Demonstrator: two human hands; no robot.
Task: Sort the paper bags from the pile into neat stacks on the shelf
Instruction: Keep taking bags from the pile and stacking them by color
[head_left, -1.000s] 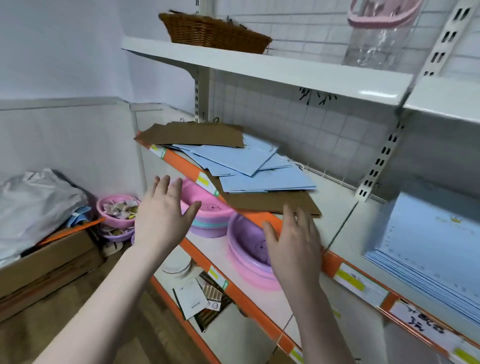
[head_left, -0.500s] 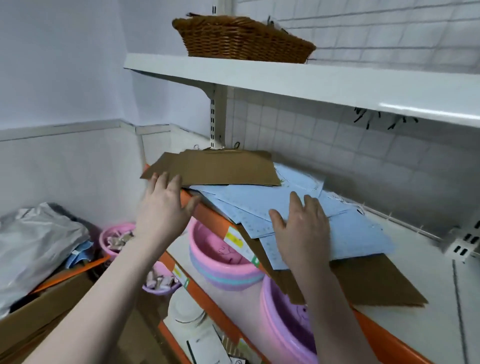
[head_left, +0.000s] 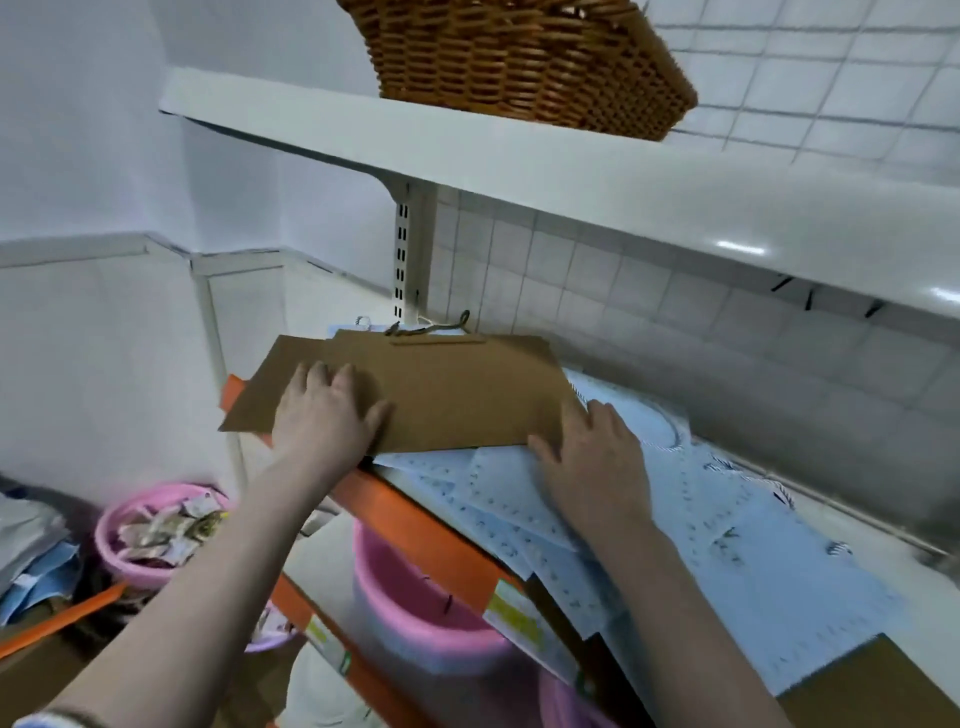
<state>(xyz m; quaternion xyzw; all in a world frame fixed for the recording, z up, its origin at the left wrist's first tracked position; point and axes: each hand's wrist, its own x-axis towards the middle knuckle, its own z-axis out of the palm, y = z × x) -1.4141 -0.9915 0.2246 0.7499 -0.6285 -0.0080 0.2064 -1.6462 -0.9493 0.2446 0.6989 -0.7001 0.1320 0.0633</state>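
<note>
A loose pile of flat paper bags lies on the white shelf (head_left: 852, 525) with the orange front edge. On top at the left sits a brown paper bag (head_left: 467, 395) with twine handles at its far edge. Under it spread several light blue patterned bags (head_left: 691, 551), and another brown bag (head_left: 878, 686) pokes out at the lower right. My left hand (head_left: 324, 415) rests flat on the top brown bag's left part. My right hand (head_left: 592, 462) lies on the blue bags at the brown bag's near right corner, fingers touching its edge.
A wicker basket (head_left: 519, 57) stands on the upper shelf (head_left: 571, 182) close overhead. Pink basins (head_left: 415, 613) sit on the lower shelf under the orange edge. Another pink basin (head_left: 156, 535) with scraps and a cardboard box are at the lower left, near the white wall.
I have come closer to the shelf. Both hands moved forward from the air onto the pile: the left onto the top brown bag, the right up to that bag's near right corner.
</note>
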